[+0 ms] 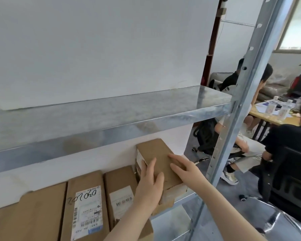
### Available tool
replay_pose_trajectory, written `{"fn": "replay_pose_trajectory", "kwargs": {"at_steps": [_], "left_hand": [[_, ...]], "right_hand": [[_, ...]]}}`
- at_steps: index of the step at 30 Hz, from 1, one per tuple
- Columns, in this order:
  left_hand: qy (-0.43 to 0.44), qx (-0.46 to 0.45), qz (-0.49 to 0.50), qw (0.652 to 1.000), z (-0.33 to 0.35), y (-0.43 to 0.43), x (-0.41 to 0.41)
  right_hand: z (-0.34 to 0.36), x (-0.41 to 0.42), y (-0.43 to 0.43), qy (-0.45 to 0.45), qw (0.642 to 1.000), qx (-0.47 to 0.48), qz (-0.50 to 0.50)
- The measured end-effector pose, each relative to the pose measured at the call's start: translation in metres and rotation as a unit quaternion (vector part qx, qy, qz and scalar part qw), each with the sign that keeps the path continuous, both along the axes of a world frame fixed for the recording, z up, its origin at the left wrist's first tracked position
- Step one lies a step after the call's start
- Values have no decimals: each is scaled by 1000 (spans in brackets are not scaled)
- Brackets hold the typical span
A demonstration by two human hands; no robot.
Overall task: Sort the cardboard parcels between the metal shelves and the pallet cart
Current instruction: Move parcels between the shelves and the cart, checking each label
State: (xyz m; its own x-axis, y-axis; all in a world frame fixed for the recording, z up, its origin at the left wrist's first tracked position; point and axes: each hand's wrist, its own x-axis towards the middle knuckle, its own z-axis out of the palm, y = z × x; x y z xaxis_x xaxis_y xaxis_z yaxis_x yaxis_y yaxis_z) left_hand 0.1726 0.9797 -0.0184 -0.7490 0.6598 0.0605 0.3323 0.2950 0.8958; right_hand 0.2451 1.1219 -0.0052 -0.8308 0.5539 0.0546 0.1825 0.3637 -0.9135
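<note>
— Where is the tall parcel (156, 153)?
— At the right end of the lower shelf (182, 200). Its far end is by the white wall (94, 49) and its near end is at the front edge.
— Who has it?
— The left hand (150, 185) lies on its top by the left edge. The right hand (182, 166) lies on its top right. All the fingers are straight and flat, not curled round it.
— Is there room to move it?
— Not much. The upper shelf (111, 122) hangs close above. A barcode parcel (122, 185) sits just beside it on the left, then a written-on parcel (87, 188). The metal post (247, 94) stands near on the right. Past the post, people sit at a table (274, 119) with bottles (271, 106).
</note>
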Motion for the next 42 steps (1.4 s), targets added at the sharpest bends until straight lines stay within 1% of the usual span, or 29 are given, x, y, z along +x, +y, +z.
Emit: {"fn": "replay_pose_trajectory", "kwargs": {"at_steps": [2,6,9,14,19,22,26,31,34,37,40,42], "left_hand": [[15,20,17,1000,7,-3,11],[81,38,31,995,21,-38,29],[105,25,51,993,29,-88,45],[117,-23,143,982,37,-209,70],[132,-35,268,954,53,-362,83],[128,-55,358,923,65,-468,93],[129,-87,471,868,69,-620,123],[62,-118,593,794,57,-786,168],[37,-101,645,757,45,-857,183],[14,-90,678,729,31,-909,178],[-7,-78,695,715,20,-950,151],[-17,-62,699,712,16,-973,121]], "right_hand": [[10,9,-12,34,999,9,-2],[28,30,-50,110,992,56,-2],[29,42,-98,125,991,40,18],[24,50,-214,114,990,17,79],[39,28,-356,107,976,8,191],[50,12,-461,119,953,1,277],[53,2,-620,125,908,-11,400],[41,9,-805,70,847,-15,528],[38,9,-890,52,811,-10,583],[30,-5,-951,29,780,-6,625],[21,-38,-998,26,758,0,652],[15,-72,-1025,30,753,-3,657]]}}
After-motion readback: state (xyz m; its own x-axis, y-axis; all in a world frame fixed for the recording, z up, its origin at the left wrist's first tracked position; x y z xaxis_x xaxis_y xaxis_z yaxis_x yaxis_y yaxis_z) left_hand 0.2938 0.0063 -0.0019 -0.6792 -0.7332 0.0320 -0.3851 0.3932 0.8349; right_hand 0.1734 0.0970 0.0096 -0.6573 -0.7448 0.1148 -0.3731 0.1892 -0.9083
